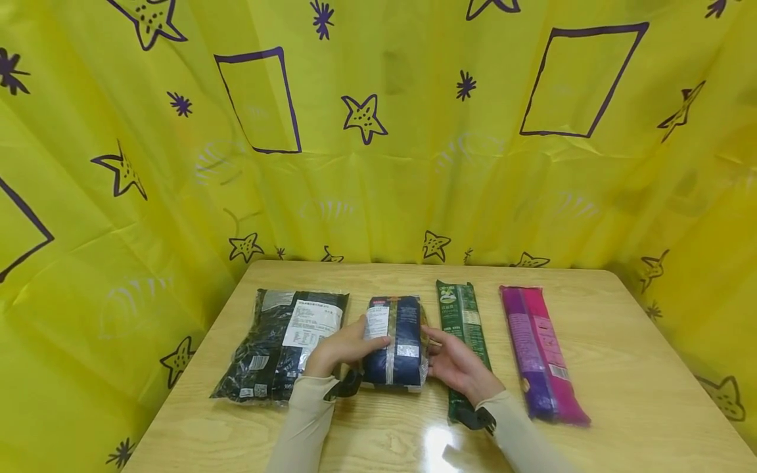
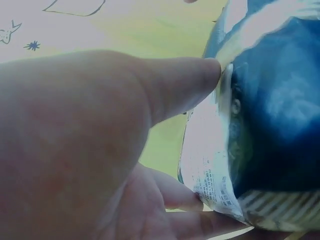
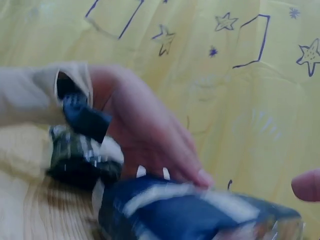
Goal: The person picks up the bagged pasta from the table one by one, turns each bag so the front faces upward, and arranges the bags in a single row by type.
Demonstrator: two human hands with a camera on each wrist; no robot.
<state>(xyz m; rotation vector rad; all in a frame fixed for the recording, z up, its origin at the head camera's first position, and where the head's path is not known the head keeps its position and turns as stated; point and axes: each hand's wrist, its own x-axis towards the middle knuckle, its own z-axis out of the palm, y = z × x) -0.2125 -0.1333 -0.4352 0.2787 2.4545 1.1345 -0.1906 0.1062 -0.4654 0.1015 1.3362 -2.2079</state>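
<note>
In the head view a dark blue plastic food packet (image 1: 408, 328) with white labels is between my two hands, over the middle of the table. My left hand (image 1: 343, 345) grips its left side, thumb across the labelled face and fingers along the edge. At the opposite side, my right hand (image 1: 458, 361) holds the packet's edge with thumb and fingers. The left wrist view shows the thumb (image 2: 185, 85) pressed on the blue wrapper (image 2: 280, 115). Blurred in the right wrist view, the packet (image 3: 175, 210) lies against the right hand's fingers (image 3: 175, 145).
Left of the hands lies a large black plastic bag (image 1: 275, 361) with a white label. A long green packet (image 1: 464, 315) is partly behind my right hand, and a purple and pink packet (image 1: 544, 355) lies farther right. The wooden table (image 1: 639, 394) meets a yellow curtain (image 1: 402, 197).
</note>
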